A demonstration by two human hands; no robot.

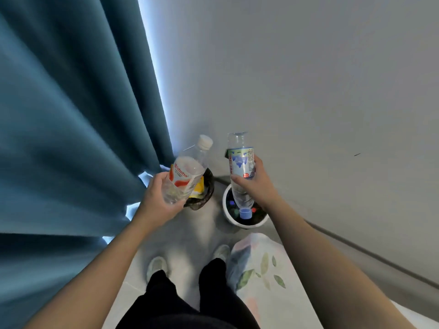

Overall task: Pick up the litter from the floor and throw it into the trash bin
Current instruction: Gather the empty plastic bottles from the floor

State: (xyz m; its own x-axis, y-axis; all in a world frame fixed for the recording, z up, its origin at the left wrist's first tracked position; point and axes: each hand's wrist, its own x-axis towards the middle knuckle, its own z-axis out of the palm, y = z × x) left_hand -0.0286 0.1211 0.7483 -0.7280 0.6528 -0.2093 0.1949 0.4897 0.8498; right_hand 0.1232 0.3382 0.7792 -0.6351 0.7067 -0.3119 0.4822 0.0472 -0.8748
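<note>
My left hand (158, 198) grips the base of a clear plastic bottle (190, 167) with a red and white label and a white cap, tilted up to the right above a dark-lined bin (207, 195) that holds a yellow wrapper (198, 187). My right hand (255, 180) holds a second clear bottle (240, 162) with a blue and white label upside down. Its blue cap (245, 213) points into a white round bin (226, 216) with dark contents.
A teal curtain (71, 115) hangs along the left. A grey wall (308, 79) with a baseboard runs along the right. A white plastic bag (259, 264) with a leaf print lies by my right foot. My two feet (190, 260) stand on light floor tiles before the bins.
</note>
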